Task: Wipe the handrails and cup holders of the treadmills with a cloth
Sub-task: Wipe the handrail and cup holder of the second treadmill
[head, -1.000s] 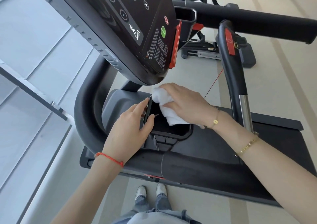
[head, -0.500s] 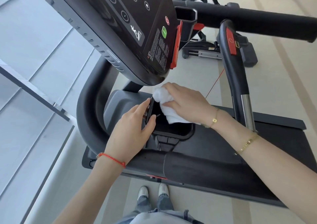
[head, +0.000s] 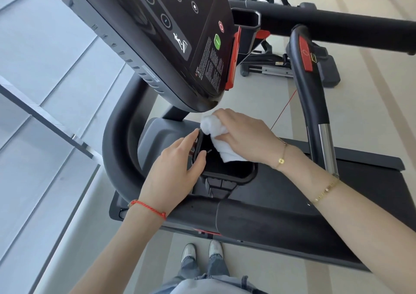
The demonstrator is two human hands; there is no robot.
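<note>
Right hand (head: 244, 136) grips a bunched white cloth (head: 219, 139), fingers curled over it, pressing it against the far inner wall of the black cup holder (head: 227, 170); the cloth's lower end hangs down into the pocket. Compared with half a second ago the cloth sits at almost the same spot on the rim, with the hand shifted only slightly. Left hand (head: 175, 176) grips the holder's left edge as before, thumb inside the rim, fingers along the outside. Red string bracelet (head: 149, 208) on the left wrist; two gold bracelets (head: 281, 158) on the right forearm.

Cup holder is mounted just below the tilted console (head: 171, 37) and above the near padded handrail (head: 258, 224). Curved left handrail (head: 117, 149) wraps beside it. Upright grip bar (head: 315, 113) with a red button stands to the right, well apart from both hands. Feet in pale shoes (head: 201, 252) stand on the floor at the bottom edge.
</note>
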